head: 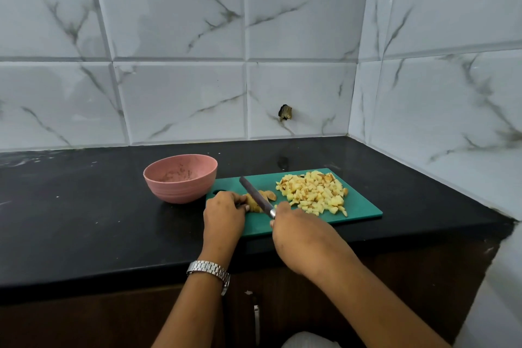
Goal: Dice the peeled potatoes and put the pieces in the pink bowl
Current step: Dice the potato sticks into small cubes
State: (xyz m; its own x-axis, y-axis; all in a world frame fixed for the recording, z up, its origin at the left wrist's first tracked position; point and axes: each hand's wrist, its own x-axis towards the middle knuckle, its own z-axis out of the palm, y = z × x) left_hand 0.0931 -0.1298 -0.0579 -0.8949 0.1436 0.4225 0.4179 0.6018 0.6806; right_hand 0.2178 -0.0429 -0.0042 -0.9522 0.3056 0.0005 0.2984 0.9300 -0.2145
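A green cutting board (364,207) lies on the black counter. On its left part, my left hand (224,213) presses down a yellowish potato piece (267,195). My right hand (299,232) grips the handle of a dark-bladed knife (254,195), whose blade lies across that piece. A heap of diced potato (313,192) covers the board's right half. The pink bowl (180,181) stands just left of the board, holding only some residue.
The black counter (84,220) runs left and ends in a tiled corner on the right. Marble-look wall tiles stand close behind the board, with a small hole (285,112) in one. A cabinet handle (256,319) shows below the counter edge.
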